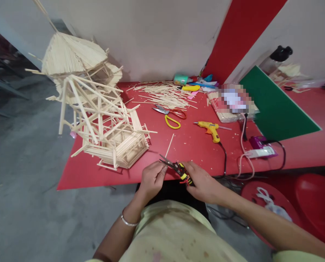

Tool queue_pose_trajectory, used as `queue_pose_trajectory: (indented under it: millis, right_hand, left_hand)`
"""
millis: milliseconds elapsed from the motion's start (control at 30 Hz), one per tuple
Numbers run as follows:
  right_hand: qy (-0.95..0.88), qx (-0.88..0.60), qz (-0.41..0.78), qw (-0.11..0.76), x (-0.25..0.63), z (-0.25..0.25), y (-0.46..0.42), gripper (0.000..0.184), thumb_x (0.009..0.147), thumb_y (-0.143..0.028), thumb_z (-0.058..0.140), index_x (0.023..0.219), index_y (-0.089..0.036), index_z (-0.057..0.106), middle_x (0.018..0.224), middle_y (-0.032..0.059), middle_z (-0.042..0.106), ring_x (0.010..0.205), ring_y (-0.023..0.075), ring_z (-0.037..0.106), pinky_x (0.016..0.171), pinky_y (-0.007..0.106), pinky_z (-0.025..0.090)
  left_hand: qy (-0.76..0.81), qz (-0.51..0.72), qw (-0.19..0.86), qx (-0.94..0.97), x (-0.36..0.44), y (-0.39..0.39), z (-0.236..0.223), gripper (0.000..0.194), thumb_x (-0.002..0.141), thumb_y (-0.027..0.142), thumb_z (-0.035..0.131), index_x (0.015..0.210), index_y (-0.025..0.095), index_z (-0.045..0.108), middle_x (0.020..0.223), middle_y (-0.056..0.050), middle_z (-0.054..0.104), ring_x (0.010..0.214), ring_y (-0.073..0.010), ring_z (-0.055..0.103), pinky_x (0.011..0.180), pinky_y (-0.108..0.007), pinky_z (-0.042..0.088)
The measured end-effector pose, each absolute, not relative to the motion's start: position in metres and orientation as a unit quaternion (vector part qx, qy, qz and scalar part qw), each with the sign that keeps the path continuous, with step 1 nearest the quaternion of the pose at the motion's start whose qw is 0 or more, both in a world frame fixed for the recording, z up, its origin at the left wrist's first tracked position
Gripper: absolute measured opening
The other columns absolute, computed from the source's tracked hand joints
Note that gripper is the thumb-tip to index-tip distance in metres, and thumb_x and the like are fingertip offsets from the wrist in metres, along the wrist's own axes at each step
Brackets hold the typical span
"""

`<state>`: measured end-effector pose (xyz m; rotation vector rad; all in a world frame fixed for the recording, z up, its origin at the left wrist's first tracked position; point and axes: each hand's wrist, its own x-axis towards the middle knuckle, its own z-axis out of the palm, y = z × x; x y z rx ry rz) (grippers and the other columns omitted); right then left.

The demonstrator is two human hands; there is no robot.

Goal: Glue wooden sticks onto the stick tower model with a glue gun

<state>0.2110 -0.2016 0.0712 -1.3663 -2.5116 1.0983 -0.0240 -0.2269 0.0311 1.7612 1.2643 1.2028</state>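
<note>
In front of my body, at the table's near edge, my left hand (153, 177) pinches the lower end of a thin wooden stick (169, 145). The stick points up and away over the tabletop. My right hand (202, 182) is wrapped round the yellow-and-black handles of a pair of snips (178, 168). Their dark blades are parted and point left, right beside my left fingertips and the stick. To the left stands a tall model building (105, 120) made of wooden sticks, with a slatted pointed roof and a railed base.
On the red table (140, 171) lie a pile of loose sticks (165, 94), red-and-yellow scissors (170, 115), a corded yellow glue gun (210, 130) and a packet of sticks (217, 109). A power strip (260, 152) and a green board (279, 109) are right. Red stools (271, 207) stand below.
</note>
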Motion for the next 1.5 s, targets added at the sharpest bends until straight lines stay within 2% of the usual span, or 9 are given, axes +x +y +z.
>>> queue_pose_trajectory:
  millis: [267, 433, 600, 833, 967, 1033, 1267, 1400, 1500]
  right_hand:
    - [-0.795, -0.458, 0.398, -0.004, 0.199, 0.073, -0.207, 0.068, 0.069, -0.007, 0.053, 0.136, -0.012, 0.045, 0.122, 0.0163, 0.061, 0.115, 0.0278, 0.061, 0.099, 0.04, 0.048]
    - [-0.775, -0.469, 0.422, -0.047, 0.199, 0.073, -0.215, 0.054, 0.067, -0.007, 0.053, 0.12, -0.018, 0.049, 0.102, 0.0084, 0.066, 0.09, 0.023, 0.065, 0.079, 0.032, 0.049]
    - [-0.754, -0.514, 0.408, 0.012, 0.203, 0.067, -0.22, 0.038, 0.071, -0.008, 0.05, 0.106, -0.022, 0.053, 0.082, 0.0005, 0.065, 0.075, 0.0195, 0.062, 0.07, 0.029, 0.046]
    - [-0.798, -0.562, 0.219, -0.021, 0.231, 0.059, -0.175, 0.05, 0.084, -0.029, 0.061, 0.131, -0.014, 0.055, 0.113, 0.016, 0.069, 0.103, 0.031, 0.067, 0.088, 0.039, 0.05]
    - [-0.804, -0.586, 0.077, 0.058, 0.229, 0.057, -0.169, 0.071, 0.085, -0.052, 0.069, 0.142, -0.013, 0.053, 0.133, 0.023, 0.06, 0.127, 0.0425, 0.055, 0.104, 0.059, 0.043]
    - [-0.806, -0.571, 0.066, 0.145, 0.213, 0.061, -0.18, 0.066, 0.086, -0.054, 0.07, 0.139, -0.017, 0.059, 0.137, 0.0207, 0.06, 0.131, 0.0416, 0.052, 0.108, 0.061, 0.04]
    - [-0.692, -0.47, 0.43, 0.339, 0.141, 0.064, -0.214, 0.019, 0.096, -0.037, 0.064, 0.1, -0.023, 0.077, 0.089, 0.0034, 0.079, 0.079, 0.0186, 0.073, 0.076, 0.031, 0.059]
    - [-0.671, -0.501, 0.39, 0.382, 0.142, 0.063, -0.212, 0.016, 0.097, -0.033, 0.064, 0.093, -0.024, 0.077, 0.089, 0.0031, 0.077, 0.082, 0.0183, 0.071, 0.077, 0.031, 0.057]
    - [-0.698, -0.501, 0.336, 0.386, 0.152, 0.066, -0.208, 0.02, 0.101, -0.033, 0.057, 0.105, -0.025, 0.075, 0.092, 0.0046, 0.072, 0.086, 0.0189, 0.068, 0.08, 0.033, 0.055]
  left_hand:
    - [0.512, 0.455, 0.336, 0.646, -0.026, -0.24, 0.021, 0.026, 0.102, 0.023, 0.051, 0.079, 0.018, 0.063, 0.075, -0.004, 0.061, 0.071, -0.0148, 0.055, 0.068, -0.027, 0.042]
    - [0.551, 0.454, 0.389, 0.582, -0.016, -0.258, 0.014, 0.029, 0.103, 0.029, 0.049, 0.084, 0.017, 0.067, 0.074, -0.003, 0.061, 0.069, -0.0143, 0.053, 0.067, -0.027, 0.042]
    - [0.561, 0.482, 0.474, 0.478, -0.019, -0.261, 0.011, 0.032, 0.102, 0.04, 0.052, 0.103, 0.017, 0.074, 0.071, -0.002, 0.062, 0.062, -0.0125, 0.053, 0.06, -0.024, 0.043]
    - [0.506, 0.53, 0.586, 0.345, -0.031, -0.253, 0.008, 0.035, 0.094, 0.048, 0.065, 0.104, 0.015, 0.073, 0.075, -0.006, 0.072, 0.06, -0.0118, 0.06, 0.055, -0.022, 0.044]
    - [0.482, 0.573, 0.604, 0.273, -0.027, -0.249, 0.013, 0.032, 0.084, 0.046, 0.077, 0.094, 0.015, 0.075, 0.089, -0.009, 0.075, 0.065, -0.0115, 0.06, 0.059, -0.023, 0.047]
    - [0.467, 0.597, 0.601, 0.255, -0.023, -0.245, 0.015, 0.03, 0.08, 0.044, 0.082, 0.089, 0.015, 0.077, 0.097, -0.009, 0.072, 0.071, -0.0111, 0.06, 0.059, -0.022, 0.046]
    - [0.429, 0.607, 0.629, 0.229, -0.007, -0.235, 0.019, 0.029, 0.079, 0.044, 0.083, 0.09, 0.017, 0.078, 0.081, -0.001, 0.061, 0.063, -0.0069, 0.051, 0.06, -0.021, 0.045]
    - [0.46, 0.615, 0.608, 0.201, -0.011, -0.234, 0.019, 0.039, 0.079, 0.039, 0.084, 0.112, 0.021, 0.077, 0.074, 0.001, 0.062, 0.058, -0.0056, 0.049, 0.054, -0.018, 0.041]
    - [0.488, 0.604, 0.589, 0.223, -0.016, -0.234, 0.018, 0.038, 0.081, 0.042, 0.079, 0.109, 0.017, 0.079, 0.06, 0.003, 0.057, 0.051, -0.0057, 0.046, 0.049, -0.018, 0.036]
